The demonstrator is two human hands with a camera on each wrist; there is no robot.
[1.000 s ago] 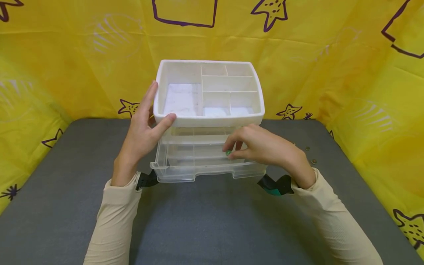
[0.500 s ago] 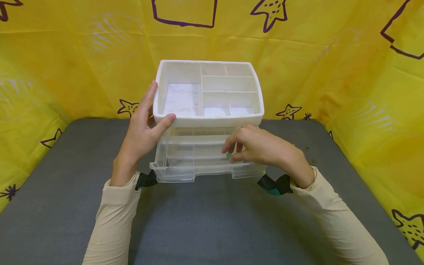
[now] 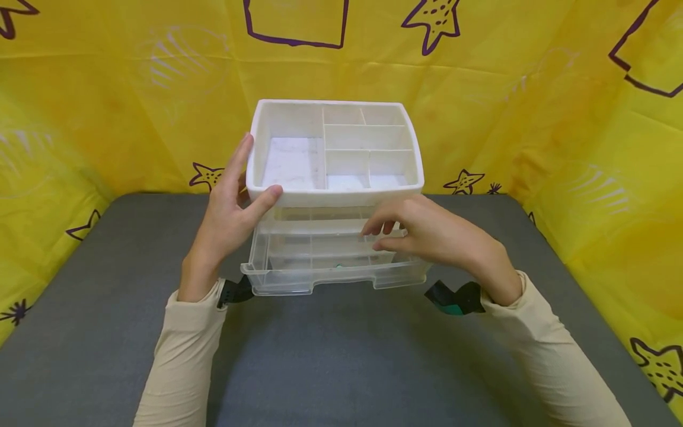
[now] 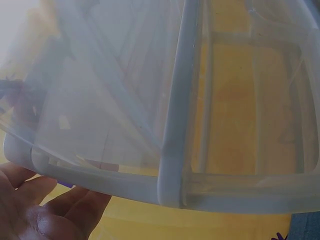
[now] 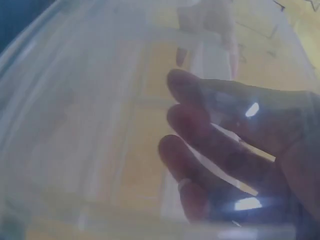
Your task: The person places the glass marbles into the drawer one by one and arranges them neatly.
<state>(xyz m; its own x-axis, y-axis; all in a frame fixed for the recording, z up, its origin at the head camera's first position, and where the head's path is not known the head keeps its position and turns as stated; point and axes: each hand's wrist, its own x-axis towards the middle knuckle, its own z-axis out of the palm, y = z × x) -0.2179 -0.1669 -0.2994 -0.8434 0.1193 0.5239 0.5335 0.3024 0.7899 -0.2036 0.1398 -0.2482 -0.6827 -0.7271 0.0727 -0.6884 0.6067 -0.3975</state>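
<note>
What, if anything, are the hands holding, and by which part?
The left hand grips the white top tray by its left side, near the front corner. The right hand holds nothing.

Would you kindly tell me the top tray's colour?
The top tray is white, clearest in the head view.

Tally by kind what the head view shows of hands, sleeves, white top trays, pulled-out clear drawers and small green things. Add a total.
Hands (left hand, right hand): 2
Pale sleeves: 2
White top tray: 1
Pulled-out clear drawer: 1
Small green thing, barely showing: 1
Total: 7
</note>
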